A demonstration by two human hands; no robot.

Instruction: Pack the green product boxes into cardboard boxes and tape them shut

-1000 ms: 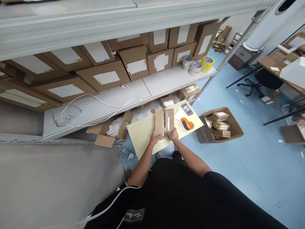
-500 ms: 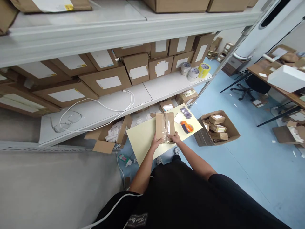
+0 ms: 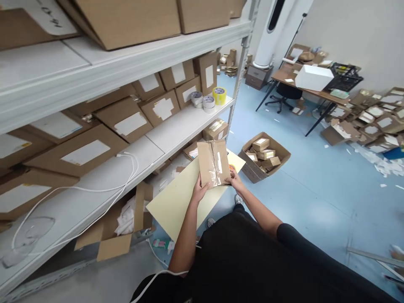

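A flat brown cardboard box [image 3: 206, 162], with shiny clear tape down its middle seam and a narrow white label, is held up between both hands. My left hand [image 3: 200, 190] grips its lower left corner, thumb on the face. On the lower right corner my right hand [image 3: 235, 180] is closed the same way. Below the box lies a pale yellow board [image 3: 178, 202]. Part of an orange tape dispenser [image 3: 232, 167] shows beside my right fingers, mostly hidden behind the box and hand.
An open carton [image 3: 252, 170] of small taped boxes stands on the blue floor at right. Tape rolls [image 3: 208, 103] and labelled boxes fill the shelf [image 3: 158, 143], where a white cable [image 3: 123, 187] trails. Another open carton [image 3: 115, 248] holds white paper. A desk [image 3: 280, 78] stands farther back.
The view has swung to the right, bringing the desk and a heap of boxes further in. The box looks raised and now covers most of the orange dispenser. Both hands keep their grip.
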